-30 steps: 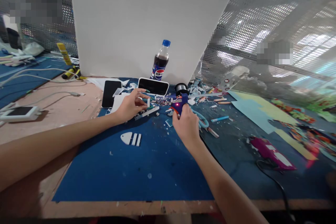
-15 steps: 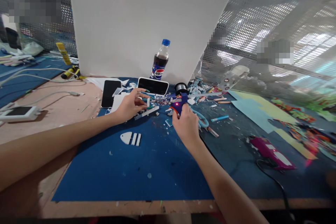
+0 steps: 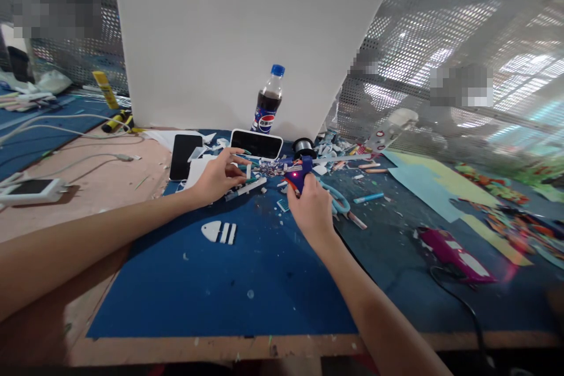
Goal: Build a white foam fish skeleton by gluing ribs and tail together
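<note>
My left hand (image 3: 221,171) pinches a small white piece (image 3: 248,171) between thumb and fingers, just above the blue mat (image 3: 247,294). In my right hand (image 3: 312,205) is a blue glue gun (image 3: 296,174) with a lit red light, and a long glue stick (image 3: 343,158) juts from its back. The gun's nozzle points left, close to the white piece; whether they touch I cannot tell. Nearer to me on the mat lie a white fish-head piece (image 3: 212,231) and two white strips (image 3: 228,233) in a row.
Behind my hands stand a leaning phone (image 3: 256,144), a cola bottle (image 3: 267,103) and a wire spool (image 3: 304,147) among white scraps. A dark phone (image 3: 185,155) lies at left. To the right are light-blue scissors (image 3: 338,198), coloured paper (image 3: 423,185) and a magenta device (image 3: 456,255) with a cord.
The glue gun and my right hand have shifted very slightly left. My left hand keeps its pinch on the white piece in nearly the same place.
</note>
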`<state>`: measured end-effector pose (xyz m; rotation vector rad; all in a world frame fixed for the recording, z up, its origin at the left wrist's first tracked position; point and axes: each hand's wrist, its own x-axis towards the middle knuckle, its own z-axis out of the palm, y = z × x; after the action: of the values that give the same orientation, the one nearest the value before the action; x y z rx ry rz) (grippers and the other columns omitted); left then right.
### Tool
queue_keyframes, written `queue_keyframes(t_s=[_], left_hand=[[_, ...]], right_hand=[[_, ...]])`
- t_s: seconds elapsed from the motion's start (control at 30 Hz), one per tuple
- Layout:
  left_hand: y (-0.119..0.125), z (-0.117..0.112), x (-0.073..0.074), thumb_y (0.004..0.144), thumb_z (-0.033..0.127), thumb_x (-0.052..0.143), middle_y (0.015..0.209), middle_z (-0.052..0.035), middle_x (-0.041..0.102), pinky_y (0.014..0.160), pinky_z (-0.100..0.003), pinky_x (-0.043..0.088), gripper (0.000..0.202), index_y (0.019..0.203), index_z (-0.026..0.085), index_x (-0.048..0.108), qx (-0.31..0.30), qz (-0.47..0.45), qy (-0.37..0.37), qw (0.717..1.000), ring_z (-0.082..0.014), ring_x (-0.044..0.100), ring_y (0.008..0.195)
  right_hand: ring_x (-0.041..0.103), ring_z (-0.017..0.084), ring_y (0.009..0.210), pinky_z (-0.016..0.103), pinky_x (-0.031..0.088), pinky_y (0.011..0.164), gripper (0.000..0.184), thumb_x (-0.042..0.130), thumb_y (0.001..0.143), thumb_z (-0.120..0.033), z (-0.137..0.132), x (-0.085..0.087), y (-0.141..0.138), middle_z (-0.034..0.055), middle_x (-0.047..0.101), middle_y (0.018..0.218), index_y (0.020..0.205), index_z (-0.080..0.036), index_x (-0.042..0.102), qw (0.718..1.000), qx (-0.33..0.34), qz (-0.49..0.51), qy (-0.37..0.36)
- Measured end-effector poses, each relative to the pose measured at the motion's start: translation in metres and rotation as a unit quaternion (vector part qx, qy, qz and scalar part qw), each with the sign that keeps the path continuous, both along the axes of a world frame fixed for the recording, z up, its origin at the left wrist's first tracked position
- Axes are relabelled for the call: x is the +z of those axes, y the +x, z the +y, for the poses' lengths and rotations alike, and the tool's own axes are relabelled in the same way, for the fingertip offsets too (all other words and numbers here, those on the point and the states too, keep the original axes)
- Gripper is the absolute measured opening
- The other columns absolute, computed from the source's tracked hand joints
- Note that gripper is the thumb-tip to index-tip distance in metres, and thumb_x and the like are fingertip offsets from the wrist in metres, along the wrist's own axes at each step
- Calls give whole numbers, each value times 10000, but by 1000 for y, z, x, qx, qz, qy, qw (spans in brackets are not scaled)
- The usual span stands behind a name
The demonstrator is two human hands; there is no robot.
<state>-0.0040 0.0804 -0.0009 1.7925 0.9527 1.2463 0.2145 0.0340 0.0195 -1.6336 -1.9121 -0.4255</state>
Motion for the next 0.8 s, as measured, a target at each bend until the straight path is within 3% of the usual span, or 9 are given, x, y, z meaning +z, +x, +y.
queue_keyframes(t_s=[0.13,0.33,0.43,0.57,0.7,0.8], left_hand=[[0,1,0,701,222,660,1076,-80,653,656,-312,585,460,1107,214,444,19,1,6,1000,-154,665,708],[-1,0,1,729,210,657,1115,-101,647,633,-303,579,479,1151,187,432,18,8,13,1000,-139,652,684],[0,-1,2,726,202,663,1108,-103,653,638,-300,578,488,1156,174,434,17,7,17,1000,-138,651,683],[0,-3,4,730,194,656,1111,-104,658,637,-293,579,480,1160,174,441,7,1,15,1000,-135,648,686],[-1,-3,4,724,197,664,1107,-109,665,654,-301,584,486,1158,172,446,9,5,20,1000,-141,653,692],[-2,-3,3,723,224,675,1100,-111,673,677,-315,590,491,1155,168,448,10,9,23,1000,-156,666,719]], right_hand=[[540,197,565,262,316,474,146,441,833,-300,-1,0,0,79,558,671,859,-163,483,1000,-13,4,6],[530,216,577,297,353,505,227,531,769,-367,5,11,11,100,567,685,825,-150,495,993,-111,46,-6],[549,249,637,340,392,558,269,564,735,-358,11,19,28,142,594,735,850,-117,537,983,-172,66,-3],[579,285,710,383,418,612,384,576,733,-353,19,24,57,209,598,785,920,-17,578,958,-264,80,-74],[561,397,936,448,432,698,524,603,724,-341,28,21,87,326,585,941,1021,87,557,942,-300,89,-120],[507,455,1044,512,415,771,555,643,694,-327,33,16,103,370,546,1054,1056,82,551,928,-324,104,-152]])
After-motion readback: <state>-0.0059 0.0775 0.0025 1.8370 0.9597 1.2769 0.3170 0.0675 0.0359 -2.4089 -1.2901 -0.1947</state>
